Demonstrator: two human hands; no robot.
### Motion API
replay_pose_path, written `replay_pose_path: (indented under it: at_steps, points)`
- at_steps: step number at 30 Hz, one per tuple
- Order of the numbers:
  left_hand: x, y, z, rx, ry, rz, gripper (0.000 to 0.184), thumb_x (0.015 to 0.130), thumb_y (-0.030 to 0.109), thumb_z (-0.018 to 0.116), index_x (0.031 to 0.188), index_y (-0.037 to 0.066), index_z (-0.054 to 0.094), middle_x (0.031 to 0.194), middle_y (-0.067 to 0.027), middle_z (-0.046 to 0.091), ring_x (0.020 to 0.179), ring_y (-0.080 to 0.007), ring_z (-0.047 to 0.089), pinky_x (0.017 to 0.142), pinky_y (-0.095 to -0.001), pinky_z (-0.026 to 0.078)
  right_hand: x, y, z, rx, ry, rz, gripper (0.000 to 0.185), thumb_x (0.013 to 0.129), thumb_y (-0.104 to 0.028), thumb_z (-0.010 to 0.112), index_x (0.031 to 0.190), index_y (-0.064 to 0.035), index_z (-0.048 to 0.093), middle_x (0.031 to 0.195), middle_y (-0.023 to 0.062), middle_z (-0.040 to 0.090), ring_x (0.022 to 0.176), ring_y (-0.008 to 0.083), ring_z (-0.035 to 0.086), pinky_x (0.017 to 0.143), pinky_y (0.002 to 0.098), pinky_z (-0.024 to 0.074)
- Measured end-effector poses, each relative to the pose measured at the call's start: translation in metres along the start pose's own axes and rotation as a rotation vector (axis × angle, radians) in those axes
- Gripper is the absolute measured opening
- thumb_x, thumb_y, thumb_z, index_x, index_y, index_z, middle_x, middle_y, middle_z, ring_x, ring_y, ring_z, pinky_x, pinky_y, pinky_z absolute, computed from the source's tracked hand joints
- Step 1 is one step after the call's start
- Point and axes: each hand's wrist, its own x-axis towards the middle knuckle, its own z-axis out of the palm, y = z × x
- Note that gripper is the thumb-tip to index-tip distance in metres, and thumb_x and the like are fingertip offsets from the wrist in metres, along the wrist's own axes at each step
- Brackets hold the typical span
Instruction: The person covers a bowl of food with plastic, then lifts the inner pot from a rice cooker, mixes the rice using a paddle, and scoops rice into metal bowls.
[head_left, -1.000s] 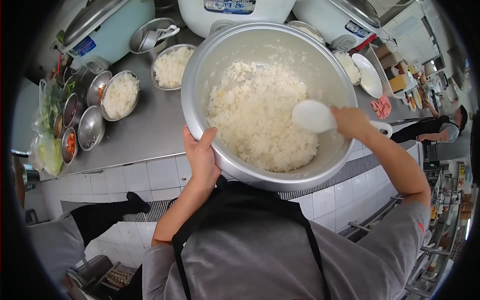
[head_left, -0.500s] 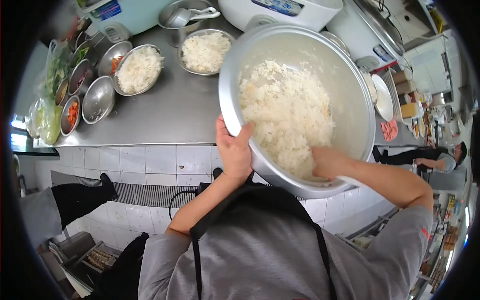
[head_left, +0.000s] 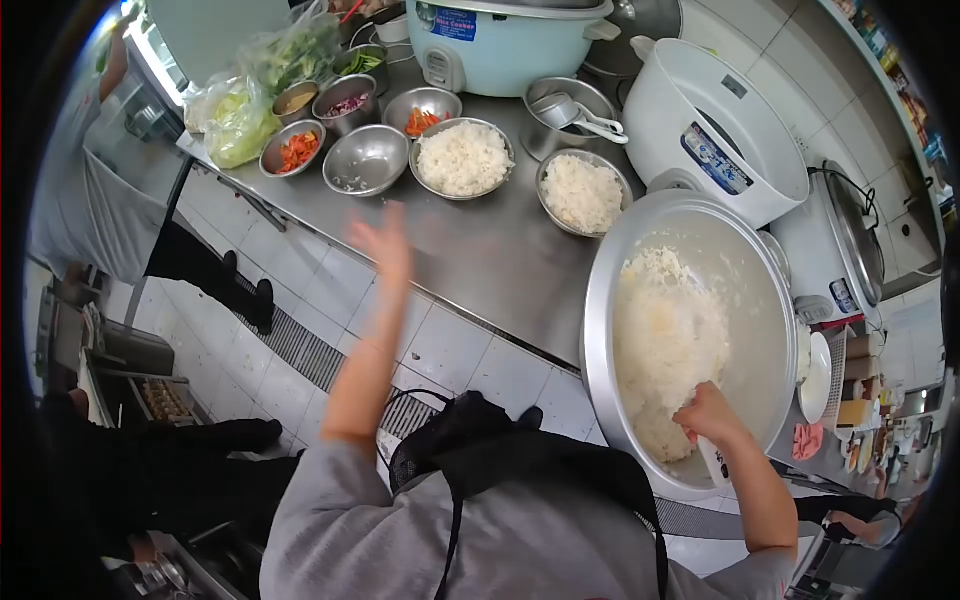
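A large metal pot (head_left: 602,330) of cooked rice (head_left: 665,350) is tilted on the right near the counter edge. My right hand (head_left: 712,418) is closed round the white rice paddle (head_left: 714,463), whose handle end shows below the fist against the pot's near wall; its blade is hidden in the rice. Away from the pot, my left hand (head_left: 385,240) is over the counter's front edge, blurred, with fingers spread and nothing in it. Just beyond it are an almost empty metal bowl (head_left: 366,160) and a bowl of rice (head_left: 464,159). Another rice bowl (head_left: 583,194) stands nearer the pot.
Small bowls of sliced carrot (head_left: 298,150) and red onion (head_left: 347,105) and bagged greens (head_left: 240,135) are at the counter's left. Rice cookers (head_left: 510,45) line the back. A co-worker (head_left: 120,200) stands at the left, another person (head_left: 860,522) at the far right.
My left hand has let go of the pot rim and swung left toward the bowls. The view has turned left, so the pot appears further right. My right hand stays inside the pot.
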Motion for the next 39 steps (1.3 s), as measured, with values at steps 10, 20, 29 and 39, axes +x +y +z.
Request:
replay_pose_path:
  at_steps: [10,20,29,39]
  points:
    - [0.242,-0.057,-0.012,0.883,-0.124,0.262,0.03,0.067,0.03,0.057,0.067,0.001,0.064,0.073,-0.0163,0.062,0.072,-0.027,0.062,0.064,-0.0362,0.048,0.007,0.033,-0.016,-0.082,0.1,-0.062,0.015,0.059,-0.007,0.054,0.058,0.0076,0.05,0.046,0.0109,0.051,0.036,0.0176,0.05,0.038,0.0299,0.0411]
    - [0.256,-0.044,0.002,0.512,-0.357,-0.211,0.019,0.057,0.014,0.066,0.066,-0.001,0.057,0.059,-0.0063,0.056,0.045,-0.0155,0.056,0.039,-0.0247,0.047,-0.009,0.038,-0.027,0.113,0.146,-0.006,0.019,0.058,-0.005,0.053,0.066,0.0127,0.049,0.046,0.0122,0.05,0.037,0.0182,0.05,0.036,0.0299,0.0404]
    - [0.253,-0.015,0.0,0.828,-0.317,0.138,0.02,0.06,0.009,0.065,0.075,-0.002,0.06,0.066,-0.0107,0.06,0.05,-0.0165,0.06,0.042,-0.0258,0.05,-0.009,0.05,-0.035,0.195,0.24,0.046,0.018,0.058,-0.005,0.053,0.066,0.0095,0.048,0.047,0.0101,0.05,0.036,0.0172,0.048,0.036,0.0297,0.039]
    - [0.247,-0.014,-0.009,0.561,-0.47,-0.008,0.02,0.061,0.014,0.063,0.075,0.001,0.057,0.066,-0.0045,0.058,0.051,-0.0121,0.058,0.04,-0.0231,0.048,0.002,0.059,-0.036,0.004,0.198,0.032,0.013,0.056,-0.009,0.053,0.051,0.0025,0.05,0.042,0.0093,0.05,0.036,0.0174,0.049,0.039,0.0293,0.0391]
